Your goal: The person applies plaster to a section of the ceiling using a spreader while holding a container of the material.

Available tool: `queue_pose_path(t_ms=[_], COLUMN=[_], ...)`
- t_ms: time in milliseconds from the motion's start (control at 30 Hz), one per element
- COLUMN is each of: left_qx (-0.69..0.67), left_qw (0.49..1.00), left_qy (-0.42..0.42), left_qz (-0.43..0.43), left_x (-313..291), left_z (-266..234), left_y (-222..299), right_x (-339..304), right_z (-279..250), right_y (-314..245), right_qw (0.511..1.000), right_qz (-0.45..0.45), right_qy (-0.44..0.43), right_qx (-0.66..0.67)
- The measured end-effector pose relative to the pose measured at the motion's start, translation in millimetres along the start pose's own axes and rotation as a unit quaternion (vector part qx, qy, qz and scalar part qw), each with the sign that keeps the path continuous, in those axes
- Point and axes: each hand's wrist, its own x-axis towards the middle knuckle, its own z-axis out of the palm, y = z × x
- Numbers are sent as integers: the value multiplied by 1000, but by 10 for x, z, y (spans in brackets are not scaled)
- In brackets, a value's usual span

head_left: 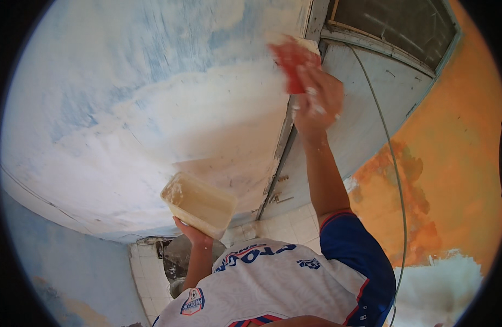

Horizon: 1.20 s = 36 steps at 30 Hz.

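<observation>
My right hand (320, 101) is raised at the upper middle, its fingers closed round a red putty spreader (291, 60). Motion blurs both the spreader and the fingers, and white smears mark the skin. The spreader overlaps the right edge of a wall (169, 109) coated in patchy white over blue; contact with it cannot be made out. Lower down, my left hand (193, 231) grips a cream rectangular plastic tub (199, 204) from below. The tub is tilted with its mouth facing up, and pale residue clings to its inside.
Beside the wall stands a grey door (351, 82) with a dark pane (398, 24) above. A cable (395, 158) hangs down past it. Farther right is an orange wall (452, 141) with pale patches. A dark, smeared object (177, 261) lies on the tiled floor (144, 267) behind my left forearm.
</observation>
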Motion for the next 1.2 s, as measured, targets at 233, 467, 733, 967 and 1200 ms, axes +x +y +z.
queue_pose_path(t_ms=[233, 467, 733, 967, 1200], left_qx=[7, 4, 25, 17, 5], left_qw=[999, 1000, 998, 999, 999], left_qy=[44, 26, 56, 19, 29], left_qz=[-9, -15, -11, -33, -34], left_x=[-27, -24, 31, 55, 12], left_z=[37, -80, -3, -178, -78], left_y=[28, 67, 58, 85, 96], right_x=[-872, -255, -958, -161, -830], right_z=[-19, -238, -227, -163, -395], right_y=[20, -84, 56, 26, -75], right_qw=[989, 999, 980, 996, 979], right_qz=[-21, -24, -38, 4, -14], right_qy=[-140, -32, -183, -68, -193], right_qx=[-39, -3, -66, -63, -56])
